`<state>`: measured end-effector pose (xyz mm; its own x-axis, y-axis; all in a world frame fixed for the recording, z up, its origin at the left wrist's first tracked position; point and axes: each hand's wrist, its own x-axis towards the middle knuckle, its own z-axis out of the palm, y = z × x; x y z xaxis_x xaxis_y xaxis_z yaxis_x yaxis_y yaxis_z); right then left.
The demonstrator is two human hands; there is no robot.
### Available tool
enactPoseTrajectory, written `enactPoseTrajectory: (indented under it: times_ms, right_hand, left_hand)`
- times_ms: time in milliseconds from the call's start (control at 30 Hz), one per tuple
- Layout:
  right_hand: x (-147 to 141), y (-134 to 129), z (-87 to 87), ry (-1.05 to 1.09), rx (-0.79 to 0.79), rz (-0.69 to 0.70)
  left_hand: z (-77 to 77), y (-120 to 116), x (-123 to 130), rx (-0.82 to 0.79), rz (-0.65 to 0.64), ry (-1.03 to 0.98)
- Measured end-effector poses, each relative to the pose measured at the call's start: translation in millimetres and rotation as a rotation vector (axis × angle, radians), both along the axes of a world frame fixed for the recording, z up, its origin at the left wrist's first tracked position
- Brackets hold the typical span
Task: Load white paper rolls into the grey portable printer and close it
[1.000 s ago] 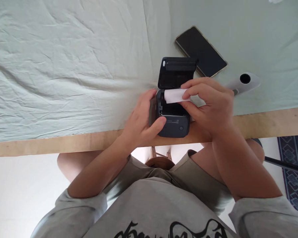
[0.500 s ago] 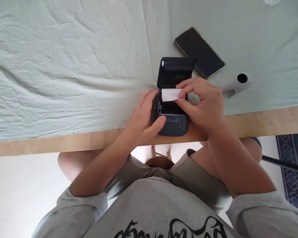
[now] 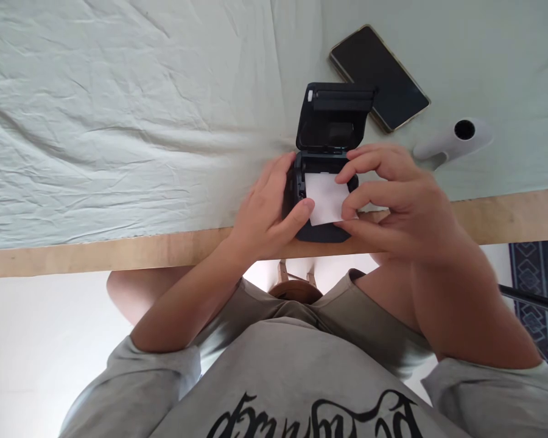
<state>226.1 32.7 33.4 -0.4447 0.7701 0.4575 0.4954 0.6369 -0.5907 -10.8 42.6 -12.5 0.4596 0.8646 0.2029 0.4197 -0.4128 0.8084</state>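
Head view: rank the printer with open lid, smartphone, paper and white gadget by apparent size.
1. Printer with open lid
2. Smartphone
3. Paper and white gadget: too close to rank; right hand partly hides paper.

The white paper (image 3: 326,196), a narrow roll across the back of the small black box (image 3: 324,233) before, now shows as a broad flat piece reaching towards me, covering the lettering and round button that were visible on the front. My right fingers (image 3: 368,194) have moved nearer me and spread wider along its right side.
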Motion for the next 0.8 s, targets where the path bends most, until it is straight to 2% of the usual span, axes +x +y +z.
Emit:
enactPoseTrajectory:
  times_ms: [200, 300, 333, 400, 467, 500, 567, 633, 733, 800]
  right_hand:
    - [4, -6, 0.2, -0.104, -0.080, 0.081]
    - [6, -4, 1.9, -0.052, -0.105, 0.138]
    - [5, -2, 2.6, 0.024, -0.095, 0.098]
    - [4, 1, 2.6, 0.208, -0.098, -0.087]
    - [2, 6, -1.0, 0.335, -0.156, -0.261]
    - [0, 9, -4.0, 0.366, -0.202, -0.294]
    - [-4, 16, -11.2, 0.383, -0.297, -0.268]
    - [-8, 24, -16.9, 0.429, -0.322, -0.211]
    - [-9, 32, -18.2, 0.640, -0.190, -0.219]
    - [-6, 33, -15.4, 0.726, -0.160, -0.323]
  left_hand:
    - [-1.0, -1, 2, 0.025, 0.015, 0.107]
    - [-1.9, -1, 1, 0.022, 0.005, 0.126]
    - [-2.2, 0, 1, 0.022, 0.001, 0.121]
    - [-3.1, 0, 0, 0.028, -0.010, 0.110]
    - [-4.6, 0, -1, 0.042, -0.019, 0.103]
    - [-5.6, 0, -1, 0.052, -0.025, 0.100]
    - [-7.9, 0, -2, 0.064, -0.033, 0.093]
    - [-10.1, 0, -2, 0.061, -0.036, 0.086]
    - [-12.4, -1, -3, 0.043, -0.038, 0.077]
    - [-12.6, 0, -4, 0.041, -0.043, 0.072]
